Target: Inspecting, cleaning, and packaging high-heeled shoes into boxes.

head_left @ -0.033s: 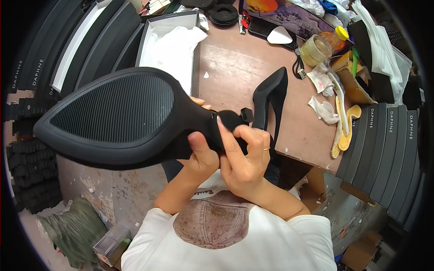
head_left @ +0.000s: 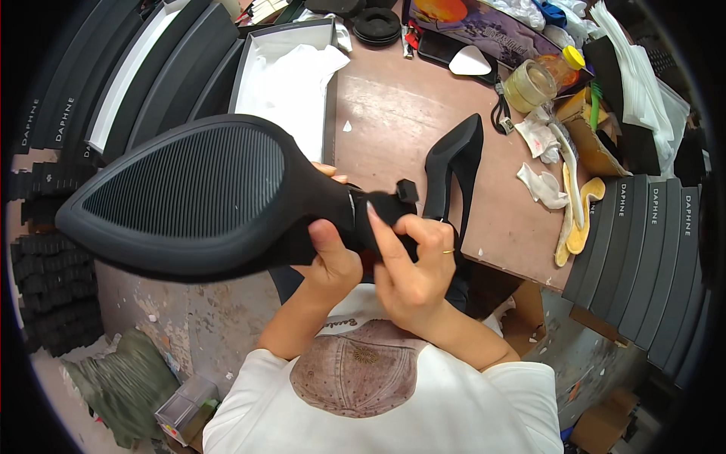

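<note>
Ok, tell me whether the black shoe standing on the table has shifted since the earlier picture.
No. The black high-heeled shoe stands in the same spot on the table, the same way off the open white-lined box, while both hands work on the other shoe.

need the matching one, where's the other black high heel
The other black high heel stands on the brown table, just right of the held shoe, beyond the right hand.

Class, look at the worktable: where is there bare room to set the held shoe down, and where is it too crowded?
Free: the brown table between the open box with white paper and the standing black shoe, and the strip right of that shoe. Crowded: the far edge and right side, with the tape roll, rags and insoles.
</note>
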